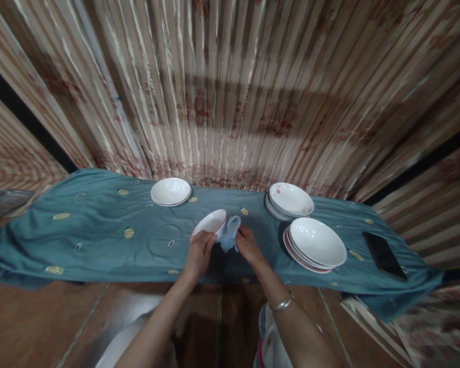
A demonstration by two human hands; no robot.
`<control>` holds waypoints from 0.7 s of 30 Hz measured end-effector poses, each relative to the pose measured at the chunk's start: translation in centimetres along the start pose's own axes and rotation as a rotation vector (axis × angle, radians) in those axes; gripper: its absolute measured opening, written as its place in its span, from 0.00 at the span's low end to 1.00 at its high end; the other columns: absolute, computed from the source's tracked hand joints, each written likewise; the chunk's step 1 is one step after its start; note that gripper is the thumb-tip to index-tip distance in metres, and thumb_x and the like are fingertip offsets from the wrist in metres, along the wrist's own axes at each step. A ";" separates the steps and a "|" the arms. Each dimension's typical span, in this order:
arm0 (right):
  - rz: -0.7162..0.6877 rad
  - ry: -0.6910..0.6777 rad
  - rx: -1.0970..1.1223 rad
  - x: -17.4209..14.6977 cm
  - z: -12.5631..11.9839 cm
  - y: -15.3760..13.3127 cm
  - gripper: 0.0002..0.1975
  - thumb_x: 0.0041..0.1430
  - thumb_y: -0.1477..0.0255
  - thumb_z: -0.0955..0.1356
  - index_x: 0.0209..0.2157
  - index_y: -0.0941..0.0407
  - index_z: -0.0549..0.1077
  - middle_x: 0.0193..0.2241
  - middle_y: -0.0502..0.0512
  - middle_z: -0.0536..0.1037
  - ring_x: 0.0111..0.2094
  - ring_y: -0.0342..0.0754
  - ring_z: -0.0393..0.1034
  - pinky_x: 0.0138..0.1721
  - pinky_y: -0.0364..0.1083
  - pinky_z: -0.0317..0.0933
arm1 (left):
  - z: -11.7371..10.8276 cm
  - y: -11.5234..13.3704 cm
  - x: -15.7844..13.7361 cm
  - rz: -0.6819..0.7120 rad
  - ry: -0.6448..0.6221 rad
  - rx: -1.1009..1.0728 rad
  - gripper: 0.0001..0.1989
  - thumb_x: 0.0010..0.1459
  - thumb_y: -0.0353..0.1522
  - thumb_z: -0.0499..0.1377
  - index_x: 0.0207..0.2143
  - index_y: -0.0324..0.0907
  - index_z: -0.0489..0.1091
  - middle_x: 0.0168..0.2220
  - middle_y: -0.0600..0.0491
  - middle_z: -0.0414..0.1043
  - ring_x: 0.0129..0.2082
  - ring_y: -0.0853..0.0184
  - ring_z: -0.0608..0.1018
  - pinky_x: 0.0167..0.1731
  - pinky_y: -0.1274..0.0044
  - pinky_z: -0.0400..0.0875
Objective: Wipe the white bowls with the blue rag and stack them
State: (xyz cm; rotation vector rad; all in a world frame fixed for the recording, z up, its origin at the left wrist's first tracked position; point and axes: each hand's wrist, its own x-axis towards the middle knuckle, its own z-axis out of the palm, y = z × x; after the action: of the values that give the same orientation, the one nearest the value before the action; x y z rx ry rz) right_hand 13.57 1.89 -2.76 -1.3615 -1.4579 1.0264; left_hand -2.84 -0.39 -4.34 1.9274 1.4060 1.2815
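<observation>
My left hand [200,251] grips the near rim of a white bowl [210,223], which is tilted above the table with a thin reddish line along its edge. Close by on the right, my right hand [248,242] is closed on a light blue cloth [230,234]. The bunched cloth hangs beside the bowl's right side; whether it touches the bowl I cannot tell. Both hands are near the middle of the table, and a silver bangle circles the right wrist.
White bowls [171,191] sit stacked at the back left. To the right are a stack of flower-patterned plates [291,199] and a stack of white bowls [317,243]. A black phone [384,254] lies at the right end of the teal tablecloth [111,255]. Pleated curtains [222,102] hang behind.
</observation>
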 end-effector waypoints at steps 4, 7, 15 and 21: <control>-0.036 -0.008 -0.456 0.0 -1.6 -0.6 0.14 0.63 0.66 0.60 0.33 0.55 0.74 0.29 0.54 0.78 0.32 0.47 0.72 0.33 0.42 0.57 | 0.7 -0.2 -0.8 0.120 -0.096 0.163 0.20 0.66 0.38 0.47 0.32 0.41 0.75 0.28 0.49 0.72 0.33 0.63 0.75 0.39 0.71 0.67; -0.016 -0.032 -0.618 0.1 -2.5 -1.1 0.15 0.66 0.66 0.59 0.36 0.56 0.75 0.30 0.54 0.79 0.33 0.48 0.74 0.33 0.41 0.57 | 1.2 -0.3 -1.3 0.196 -0.158 0.289 0.20 0.67 0.37 0.47 0.33 0.41 0.76 0.29 0.49 0.72 0.33 0.63 0.75 0.39 0.70 0.66; 0.058 -0.041 -0.989 1.4 -2.8 -0.4 0.16 0.65 0.74 0.60 0.50 0.57 0.74 0.45 0.61 0.80 0.45 0.51 0.75 0.44 0.43 0.60 | 2.0 0.3 -2.7 0.313 -0.300 0.415 0.12 0.64 0.34 0.53 0.35 0.40 0.75 0.34 0.46 0.75 0.38 0.59 0.76 0.46 0.64 0.68; 0.035 -0.045 -1.063 2.2 -2.2 0.2 0.17 0.66 0.73 0.59 0.52 0.57 0.71 0.48 0.61 0.78 0.48 0.51 0.74 0.48 0.45 0.61 | 1.9 -0.1 -3.5 0.079 -0.005 0.169 0.38 0.53 0.37 0.63 0.64 0.38 0.55 0.66 0.37 0.56 0.68 0.49 0.53 0.64 0.52 0.42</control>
State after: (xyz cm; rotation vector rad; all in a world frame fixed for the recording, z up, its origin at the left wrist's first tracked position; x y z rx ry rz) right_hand 15.64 4.06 -2.19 -2.0727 -2.1375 0.2319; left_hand -1.47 -3.19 -6.84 2.1145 1.4915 1.2267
